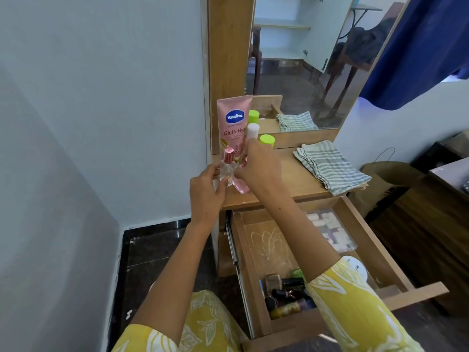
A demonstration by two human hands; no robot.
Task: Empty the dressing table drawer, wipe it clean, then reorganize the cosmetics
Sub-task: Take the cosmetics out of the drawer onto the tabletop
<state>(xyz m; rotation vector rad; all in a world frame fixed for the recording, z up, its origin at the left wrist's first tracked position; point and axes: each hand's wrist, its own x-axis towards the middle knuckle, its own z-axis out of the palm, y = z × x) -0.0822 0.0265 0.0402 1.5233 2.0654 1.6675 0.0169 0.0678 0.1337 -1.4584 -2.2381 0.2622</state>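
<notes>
A wooden dressing table [299, 181] with a tall mirror [317, 59] stands against a pale wall. Its drawer [256, 250] is pulled open below, with small cosmetics bottles [284, 295] clustered at the near end and a clear packet [330, 232] at the far right. On the table top lies a folded striped cloth [332, 166]. At the left rear stands a pink Vaseline tube [232, 123], beside white and green-capped bottles [266, 140]. The left hand [205, 191] grips a clear perfume bottle [228, 166], fingers curled round it. The right hand [261, 166] reaches in beside it; whether its fingers pinch anything cannot be told.
</notes>
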